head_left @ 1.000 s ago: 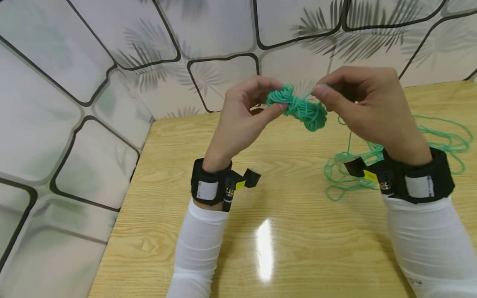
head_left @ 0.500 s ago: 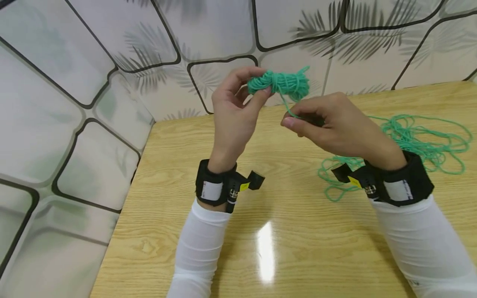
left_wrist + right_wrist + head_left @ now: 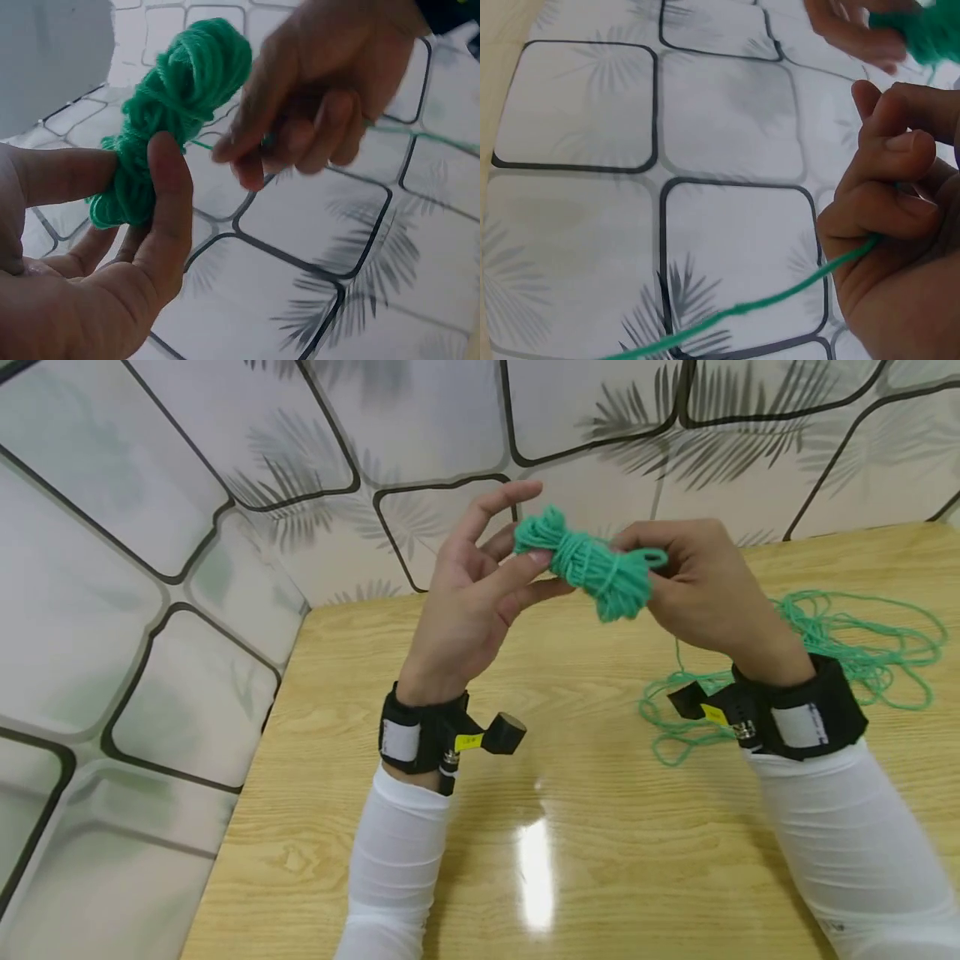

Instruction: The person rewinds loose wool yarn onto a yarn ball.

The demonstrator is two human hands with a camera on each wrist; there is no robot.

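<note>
A bundle of green cord (image 3: 592, 564), wound round its own middle, is up above the table's far edge in the head view. My left hand (image 3: 476, 585) pinches its left end between thumb and fingers, with the index finger lifted off. Close behind the bundle's right end is my right hand (image 3: 701, 585), fingers curled. In the left wrist view a short strand (image 3: 201, 145) runs from the bundle (image 3: 180, 97) to the right hand's fingertips. The cord (image 3: 780, 296) trails out from under the right hand's curled fingers (image 3: 877, 210) in the right wrist view.
A loose tangle of the same green cord (image 3: 862, 643) lies on the wooden table (image 3: 600, 860) at the right, partly behind the right wrist. A patterned wall (image 3: 442, 427) rises behind the table and another stands along its left side.
The right hand has gone from below the bundle up to behind its right end, with the strand. The bundle has tilted, its right end lower, and the left index finger has lifted.
</note>
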